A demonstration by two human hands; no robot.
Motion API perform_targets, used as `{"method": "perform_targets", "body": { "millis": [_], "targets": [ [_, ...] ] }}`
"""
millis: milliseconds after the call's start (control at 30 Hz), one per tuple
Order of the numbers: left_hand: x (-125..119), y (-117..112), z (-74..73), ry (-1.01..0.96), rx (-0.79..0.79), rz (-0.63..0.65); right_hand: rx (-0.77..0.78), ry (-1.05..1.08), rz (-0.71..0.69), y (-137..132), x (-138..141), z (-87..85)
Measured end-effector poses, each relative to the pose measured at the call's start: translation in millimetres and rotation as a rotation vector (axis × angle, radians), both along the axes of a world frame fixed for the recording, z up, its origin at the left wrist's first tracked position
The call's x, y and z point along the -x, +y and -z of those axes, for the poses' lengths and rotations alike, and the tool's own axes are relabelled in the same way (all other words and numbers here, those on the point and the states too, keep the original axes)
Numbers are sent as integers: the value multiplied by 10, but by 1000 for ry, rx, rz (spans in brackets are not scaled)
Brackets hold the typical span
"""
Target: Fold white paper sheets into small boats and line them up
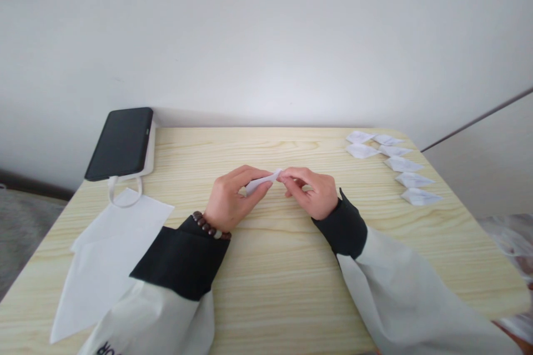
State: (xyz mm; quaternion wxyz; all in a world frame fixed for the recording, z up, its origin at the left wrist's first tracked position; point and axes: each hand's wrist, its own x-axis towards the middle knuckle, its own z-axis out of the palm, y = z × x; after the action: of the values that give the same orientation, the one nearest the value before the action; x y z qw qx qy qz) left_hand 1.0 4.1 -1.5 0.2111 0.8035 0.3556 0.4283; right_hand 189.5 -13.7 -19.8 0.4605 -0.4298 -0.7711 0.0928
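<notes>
A small piece of folded white paper [259, 183] is held above the middle of the table. My left hand [236, 194], with a beaded bracelet at the wrist, pinches it between thumb and fingers. The fingertips of my right hand [310, 191] are closed on the paper's right end, so that end is mostly hidden. At the table's right side lie several folded white paper pieces [403, 165], pointed at the ends and set out in two uneven rows.
Loose white paper sheets [104, 266] lie at the left, partly under my left sleeve. Behind them, a black-screened device [120, 141] rests on a white box with a white cable loop [125, 203]. The wooden table [283, 299] meets a white wall [266, 39] at the back.
</notes>
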Motion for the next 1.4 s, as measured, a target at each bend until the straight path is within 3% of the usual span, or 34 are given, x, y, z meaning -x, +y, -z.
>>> {"method": "perform_targets", "body": {
  "millis": [200,600,1133,1400],
  "targets": [
    [-2,-4,-21,-30,136,0,-39,-37,29,7,12,-2],
    [0,-11,-38,-28,195,29,-121,-57,47,1,10,9],
    [26,35,82,122,-163,32,-24,-155,42,32,-16,3],
    [88,74,168,227,-239,-56,-126,-211,39,51,-21,1]
  ]
}}
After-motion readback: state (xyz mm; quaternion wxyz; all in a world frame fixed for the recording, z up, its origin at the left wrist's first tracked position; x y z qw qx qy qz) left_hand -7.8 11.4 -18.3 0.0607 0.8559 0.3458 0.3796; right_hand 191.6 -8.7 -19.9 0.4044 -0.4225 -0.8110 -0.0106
